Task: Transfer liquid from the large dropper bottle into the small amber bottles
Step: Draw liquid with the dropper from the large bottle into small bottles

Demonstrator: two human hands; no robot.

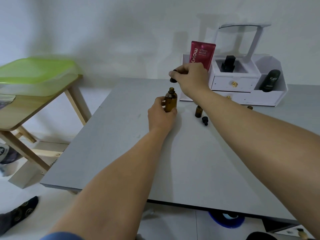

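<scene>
Left hand (160, 115) has its thumb and fingers wrapped round the big bottle (171, 99), which stands upright and uncapped on the table (121, 135). Just above its mouth, not touching, the right hand (192, 75) pinches the black dropper cap (173, 80) in curled fingertips. Further right a small bottle (198, 111) stands open, loose cap (204, 120) lying beside it.

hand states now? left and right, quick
Left hand: grips the large amber bottle, cap off.
Right hand: pinches the black dropper cap, held above that bottle.
</scene>
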